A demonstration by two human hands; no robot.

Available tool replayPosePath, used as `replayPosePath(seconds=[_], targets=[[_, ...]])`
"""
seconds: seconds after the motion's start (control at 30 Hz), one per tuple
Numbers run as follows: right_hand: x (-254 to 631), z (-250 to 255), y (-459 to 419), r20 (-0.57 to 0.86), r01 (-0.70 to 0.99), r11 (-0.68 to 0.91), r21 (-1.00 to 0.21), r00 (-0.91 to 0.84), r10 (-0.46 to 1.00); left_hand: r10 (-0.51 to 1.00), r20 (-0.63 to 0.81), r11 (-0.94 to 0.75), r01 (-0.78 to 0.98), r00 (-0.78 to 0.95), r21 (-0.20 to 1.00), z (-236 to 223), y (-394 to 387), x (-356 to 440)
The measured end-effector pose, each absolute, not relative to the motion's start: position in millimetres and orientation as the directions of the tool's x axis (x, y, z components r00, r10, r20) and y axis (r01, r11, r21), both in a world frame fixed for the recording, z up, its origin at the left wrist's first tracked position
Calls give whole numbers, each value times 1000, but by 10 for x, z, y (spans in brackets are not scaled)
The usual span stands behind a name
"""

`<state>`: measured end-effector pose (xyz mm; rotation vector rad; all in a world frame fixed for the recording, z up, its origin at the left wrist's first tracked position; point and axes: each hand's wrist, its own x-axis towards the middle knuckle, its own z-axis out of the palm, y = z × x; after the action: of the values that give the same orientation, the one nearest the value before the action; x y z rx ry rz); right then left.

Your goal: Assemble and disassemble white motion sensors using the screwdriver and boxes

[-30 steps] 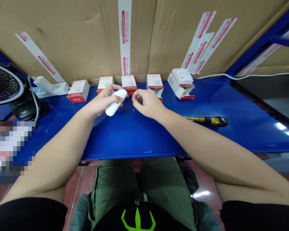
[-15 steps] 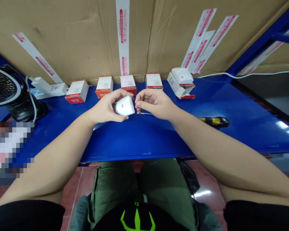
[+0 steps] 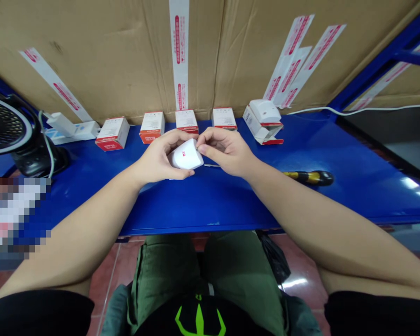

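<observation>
Holding white casing [image 3: 186, 156] in left hand [image 3: 157, 161], over blue table [image 3: 196, 205], on near side of boxes [image 3: 152, 123]. Pinching tiny item [image 3: 198, 148], too small to identify, with right hand [image 3: 229, 150] at casing's right end.

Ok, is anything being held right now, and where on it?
Yes, the white device: the left hand has its grip around the sides, leaving the red-marked face showing.

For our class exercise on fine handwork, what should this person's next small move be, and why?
Probably keep the left hand steady and gently bring the right hand's pinch onto the white plastic device's corner. The left grip wraps the device, the right fingertips are at that corner, and the screwdriver lies ungripped on the blue table.
</observation>
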<state>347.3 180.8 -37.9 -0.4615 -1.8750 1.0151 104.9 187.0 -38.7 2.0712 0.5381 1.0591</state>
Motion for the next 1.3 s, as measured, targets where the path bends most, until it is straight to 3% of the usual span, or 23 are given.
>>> replayPosePath(seconds=[0.23,0.53,0.77,1.03,1.3], targets=[[3466,-388,1815,510,-43,558,-829,-469,722,688,534,-667,138,491,732,-396,1849,1085],[3454,-388,1836,487,-100,494,-864,-419,766,614,621,-787,439,488,434,-329,1824,1036],[3480,-362,1815,433,-15,472,-881,-427,794,569,655,-802,513,497,307,-345,1821,1031],[3452,-433,1807,656,215,719,-661,-299,693,632,652,-716,637,420,284,-340,1726,1120],[3507,-392,1797,712,381,811,-444,-398,578,662,637,-682,669,395,295,-335,1681,1157]])
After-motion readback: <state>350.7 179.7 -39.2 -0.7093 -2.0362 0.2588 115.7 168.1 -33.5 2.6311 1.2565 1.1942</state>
